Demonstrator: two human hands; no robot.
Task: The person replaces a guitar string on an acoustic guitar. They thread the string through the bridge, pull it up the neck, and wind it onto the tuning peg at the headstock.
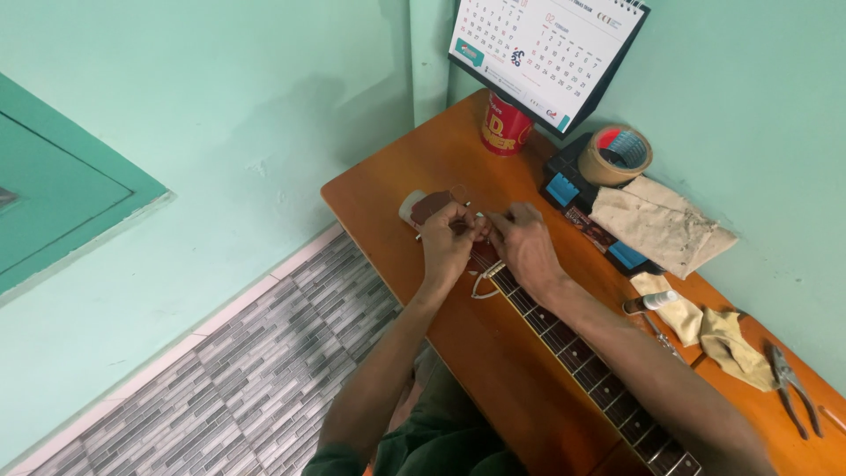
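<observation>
An orange-brown wooden table [493, 370] stands against the pale green wall. On it lie a guitar neck [573, 339] running lengthwise, a red can [505, 128] under a desk calendar [546, 53], a roll of tape [617, 155] on a dark box [568, 181], crumpled cloths [661, 225], a small tube [650, 302] and pliers [793, 388] at the far edge.

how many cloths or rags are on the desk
3: a large beige cloth over the black box by the tape roll, a small cream rag beside the guitar neck, an olive rag next to the pliers.
</observation>
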